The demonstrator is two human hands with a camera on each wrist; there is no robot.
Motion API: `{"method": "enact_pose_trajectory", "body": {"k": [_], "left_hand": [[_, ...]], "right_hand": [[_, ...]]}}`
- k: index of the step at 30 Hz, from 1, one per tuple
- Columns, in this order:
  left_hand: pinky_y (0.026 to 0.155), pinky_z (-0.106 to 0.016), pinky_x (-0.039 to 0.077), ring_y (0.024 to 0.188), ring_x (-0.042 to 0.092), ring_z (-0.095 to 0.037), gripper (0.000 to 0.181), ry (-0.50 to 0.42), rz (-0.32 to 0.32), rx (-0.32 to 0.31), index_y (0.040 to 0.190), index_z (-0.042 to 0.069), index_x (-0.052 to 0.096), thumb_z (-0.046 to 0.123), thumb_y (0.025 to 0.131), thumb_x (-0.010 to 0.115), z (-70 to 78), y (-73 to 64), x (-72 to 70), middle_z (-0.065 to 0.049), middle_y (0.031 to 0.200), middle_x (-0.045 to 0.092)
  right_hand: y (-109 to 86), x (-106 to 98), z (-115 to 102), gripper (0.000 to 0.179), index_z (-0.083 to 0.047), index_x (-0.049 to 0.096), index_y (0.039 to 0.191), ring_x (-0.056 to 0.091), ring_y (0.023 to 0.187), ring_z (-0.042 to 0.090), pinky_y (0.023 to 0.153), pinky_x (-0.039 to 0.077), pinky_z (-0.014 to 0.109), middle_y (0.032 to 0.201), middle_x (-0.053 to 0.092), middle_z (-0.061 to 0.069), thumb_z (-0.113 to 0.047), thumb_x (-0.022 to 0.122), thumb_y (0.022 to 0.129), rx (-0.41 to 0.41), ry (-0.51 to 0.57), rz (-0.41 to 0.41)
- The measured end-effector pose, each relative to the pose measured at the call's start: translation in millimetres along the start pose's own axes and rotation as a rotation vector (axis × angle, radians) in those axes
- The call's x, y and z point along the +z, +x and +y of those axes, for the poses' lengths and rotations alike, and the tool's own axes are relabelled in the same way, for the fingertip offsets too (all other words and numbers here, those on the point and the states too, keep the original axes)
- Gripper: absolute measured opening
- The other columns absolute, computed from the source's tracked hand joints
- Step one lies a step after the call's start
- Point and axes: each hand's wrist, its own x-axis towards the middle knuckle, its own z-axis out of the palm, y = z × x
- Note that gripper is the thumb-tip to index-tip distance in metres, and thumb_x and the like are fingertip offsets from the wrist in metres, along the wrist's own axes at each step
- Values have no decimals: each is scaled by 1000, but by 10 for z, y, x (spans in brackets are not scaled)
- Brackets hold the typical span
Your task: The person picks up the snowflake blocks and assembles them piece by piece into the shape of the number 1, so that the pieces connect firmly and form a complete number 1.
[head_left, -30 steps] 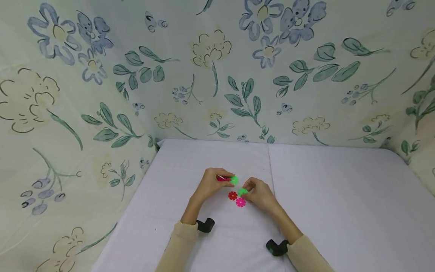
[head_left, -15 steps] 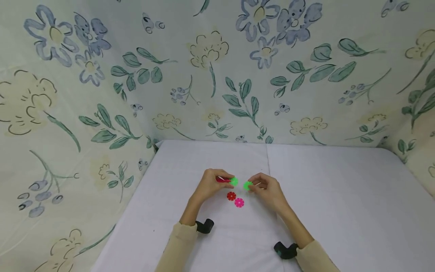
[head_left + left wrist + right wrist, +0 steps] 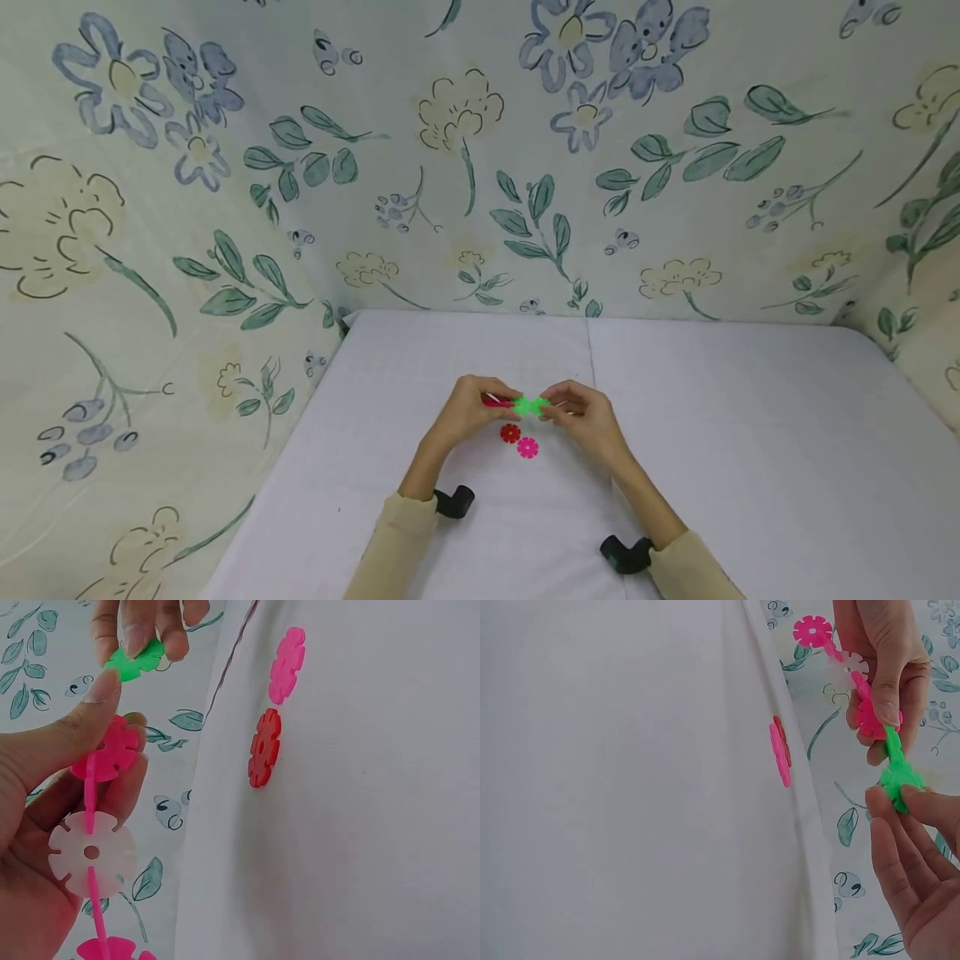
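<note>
Left fingers (image 3: pixel 129 778) pinch a pink-white-green notched plastic disc chain (image 3: pixel 73 844), right fingers (image 3: pixel 891 866) a green notched plastic disc (image 3: pixel 898 780); off-angle push could jam them.

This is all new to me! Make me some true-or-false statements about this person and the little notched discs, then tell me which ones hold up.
1. The left grip holds a chain of joined discs. True.
2. The right grip is empty. False: it pinches a green disc.
3. A red disc lies loose on the white cloth. True.
4. That is the only loose disc there. False: a pink disc lies beside it.
5. The person's sleeves are black. False: they are beige.
6. The chain includes a white disc between pink ones. True.
</note>
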Motion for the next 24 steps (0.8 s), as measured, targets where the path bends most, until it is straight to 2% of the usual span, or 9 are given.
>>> {"method": "enact_pose_trajectory", "body": {"k": [5,10,16,24], "left_hand": [[79,-33,61,87,69,-10,30,5,-12,-16,109,7,82,11,80,88,-11,-2,20,-5,104,81],[78,-34,60,86,68,-11,28,9,-11,-10,108,7,82,8,81,88,-24,5,22,-5,102,81],[77,-34,61,83,67,-11,26,0,-25,-1,107,6,82,6,81,87,-15,4,9,-5,99,80],[77,-34,61,83,66,-8,26,5,-32,18,107,5,82,7,81,87,-3,14,4,-6,98,80]], "right_hand": [[-17,19,1,15,0,71,108,77,81,23,74,62,22,96,75,20,-3,74,94,-16,1,6],[-31,17,-18,15,-6,75,109,77,82,14,75,61,22,98,78,14,-7,75,94,-59,-59,15],[-44,21,-29,15,-9,79,108,78,88,18,79,60,20,102,80,8,-9,77,92,-129,-136,25],[-36,30,-9,16,-2,79,107,78,87,29,77,60,21,103,80,15,-3,77,90,-165,-104,39]]}}
